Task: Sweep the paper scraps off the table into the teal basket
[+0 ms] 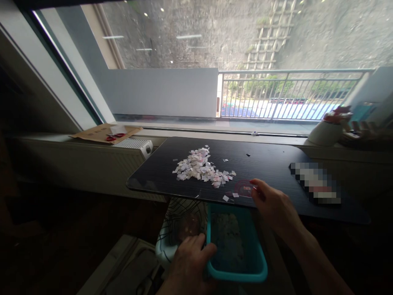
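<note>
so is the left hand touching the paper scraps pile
Apart: the head view shows the left hand down by the turquoise bin, the table's front edge between it and the pile.

A heap of white paper scraps [196, 166] covers part of the dark tabletop [264, 164] by the window [196, 45]; near its front edge, the person's right hand [273, 203] is at a clear, pink-marked plastic piece [243, 189], though from here I can't tell whether it's pinched; lower down, the left hand [192, 258] grasps a turquoise bin [238, 276] by its rim; red-handled scissors [111, 138] lie on brown paper [87, 134] over to the left.
</note>
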The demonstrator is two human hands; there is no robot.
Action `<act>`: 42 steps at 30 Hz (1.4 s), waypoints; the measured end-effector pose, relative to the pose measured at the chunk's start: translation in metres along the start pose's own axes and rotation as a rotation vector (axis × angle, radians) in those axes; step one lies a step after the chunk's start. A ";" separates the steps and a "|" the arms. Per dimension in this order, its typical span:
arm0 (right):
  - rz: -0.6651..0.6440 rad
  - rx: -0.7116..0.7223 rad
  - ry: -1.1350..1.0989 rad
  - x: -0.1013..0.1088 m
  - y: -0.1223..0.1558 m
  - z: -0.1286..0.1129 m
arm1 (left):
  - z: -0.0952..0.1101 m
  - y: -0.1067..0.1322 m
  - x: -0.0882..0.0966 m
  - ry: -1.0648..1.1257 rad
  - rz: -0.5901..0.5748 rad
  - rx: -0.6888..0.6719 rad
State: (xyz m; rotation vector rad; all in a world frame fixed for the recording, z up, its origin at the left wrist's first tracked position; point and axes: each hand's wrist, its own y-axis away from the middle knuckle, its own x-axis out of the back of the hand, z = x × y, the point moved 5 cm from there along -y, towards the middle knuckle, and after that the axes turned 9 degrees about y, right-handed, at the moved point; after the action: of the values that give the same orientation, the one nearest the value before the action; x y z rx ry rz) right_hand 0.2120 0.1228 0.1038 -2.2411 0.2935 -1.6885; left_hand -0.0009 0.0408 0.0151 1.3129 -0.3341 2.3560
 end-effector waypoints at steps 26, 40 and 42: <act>0.023 -0.053 -0.079 -0.001 -0.006 0.005 | 0.000 -0.001 -0.002 0.000 -0.027 0.024; 0.013 -0.217 -0.165 -0.014 -0.011 0.033 | 0.002 0.000 -0.002 -0.034 -0.017 0.021; -0.015 -0.216 -0.196 -0.017 -0.010 0.034 | 0.003 -0.001 -0.002 -0.038 -0.017 0.017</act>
State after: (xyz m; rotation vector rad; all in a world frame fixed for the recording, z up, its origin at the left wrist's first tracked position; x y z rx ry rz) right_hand 0.2398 0.1424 0.0841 -2.5482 0.4298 -1.4901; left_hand 0.0032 0.0396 0.0148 1.3648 -0.3134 2.3273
